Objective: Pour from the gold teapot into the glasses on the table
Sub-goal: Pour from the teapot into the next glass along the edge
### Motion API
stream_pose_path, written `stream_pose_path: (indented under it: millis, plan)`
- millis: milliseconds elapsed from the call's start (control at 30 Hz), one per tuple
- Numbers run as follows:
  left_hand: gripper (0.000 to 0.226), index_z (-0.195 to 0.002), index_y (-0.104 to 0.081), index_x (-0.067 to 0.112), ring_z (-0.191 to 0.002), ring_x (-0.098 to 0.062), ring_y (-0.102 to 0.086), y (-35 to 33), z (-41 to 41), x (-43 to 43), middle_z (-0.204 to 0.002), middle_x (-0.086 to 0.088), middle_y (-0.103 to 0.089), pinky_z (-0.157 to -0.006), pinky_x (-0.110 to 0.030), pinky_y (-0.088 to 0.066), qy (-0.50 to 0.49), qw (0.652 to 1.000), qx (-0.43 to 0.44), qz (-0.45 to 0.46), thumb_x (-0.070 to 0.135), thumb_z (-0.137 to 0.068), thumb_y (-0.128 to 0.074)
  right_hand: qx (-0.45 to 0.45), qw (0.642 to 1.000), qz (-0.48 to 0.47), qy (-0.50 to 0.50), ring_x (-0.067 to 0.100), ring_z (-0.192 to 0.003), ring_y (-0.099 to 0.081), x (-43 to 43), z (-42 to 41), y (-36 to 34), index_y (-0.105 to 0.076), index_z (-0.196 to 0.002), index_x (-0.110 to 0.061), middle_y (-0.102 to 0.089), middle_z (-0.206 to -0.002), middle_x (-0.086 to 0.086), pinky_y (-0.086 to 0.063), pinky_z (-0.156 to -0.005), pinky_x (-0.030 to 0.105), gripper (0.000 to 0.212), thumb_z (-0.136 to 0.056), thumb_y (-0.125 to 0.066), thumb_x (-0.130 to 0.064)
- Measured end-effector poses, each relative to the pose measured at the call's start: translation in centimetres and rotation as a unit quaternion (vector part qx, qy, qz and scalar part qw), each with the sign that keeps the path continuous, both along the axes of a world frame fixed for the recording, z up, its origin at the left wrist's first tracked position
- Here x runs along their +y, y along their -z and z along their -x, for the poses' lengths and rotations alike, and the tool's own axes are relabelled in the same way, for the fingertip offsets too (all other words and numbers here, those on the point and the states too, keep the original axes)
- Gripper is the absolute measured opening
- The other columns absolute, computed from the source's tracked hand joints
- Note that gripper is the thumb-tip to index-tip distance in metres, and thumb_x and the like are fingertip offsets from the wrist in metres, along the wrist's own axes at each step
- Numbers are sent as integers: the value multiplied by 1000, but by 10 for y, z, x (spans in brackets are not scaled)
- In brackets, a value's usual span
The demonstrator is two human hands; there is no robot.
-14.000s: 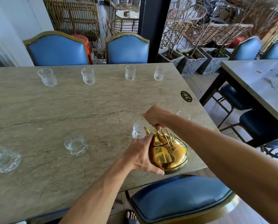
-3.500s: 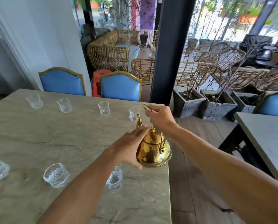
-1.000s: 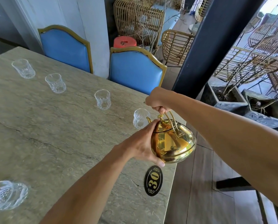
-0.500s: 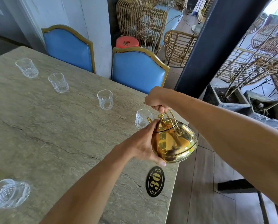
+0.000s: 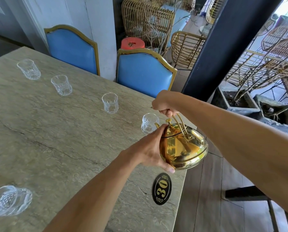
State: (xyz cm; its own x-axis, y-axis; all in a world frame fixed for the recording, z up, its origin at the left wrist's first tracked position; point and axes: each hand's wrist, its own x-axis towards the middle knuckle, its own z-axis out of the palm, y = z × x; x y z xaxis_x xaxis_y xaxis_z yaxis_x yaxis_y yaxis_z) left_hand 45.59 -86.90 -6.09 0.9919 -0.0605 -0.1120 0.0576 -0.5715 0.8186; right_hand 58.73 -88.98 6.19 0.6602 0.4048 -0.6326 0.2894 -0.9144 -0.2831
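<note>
Quick count: five glasses on the tabletop. Four sit in a row along the far edge (image 5: 29, 69) (image 5: 61, 85) (image 5: 110, 102) (image 5: 149, 123), and one more is by the near left corner (image 5: 9, 200). One gold teapot (image 5: 183, 148). One black oval number plate (image 5: 162, 188) near the right edge. Two blue chairs behind the far edge (image 5: 71, 47) (image 5: 145, 72). Two hands, left (image 5: 148, 150) and right (image 5: 165, 102).
</note>
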Motion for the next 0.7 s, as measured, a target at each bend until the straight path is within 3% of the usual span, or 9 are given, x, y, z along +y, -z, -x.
stream_pose_path:
  millis: [700]
  plan:
    - [133, -151, -21, 28, -130, -15, -53, 4, -4, 2, -145, 5, -49, -113, -36, -46, 10, 1000, -4, 9, 45, -48, -103, 6, 1000, 18, -10, 13, -41, -26, 2, -5, 3, -44, -83, -8, -34, -59, 4, -22, -34, 13, 24, -104, -37, -13]
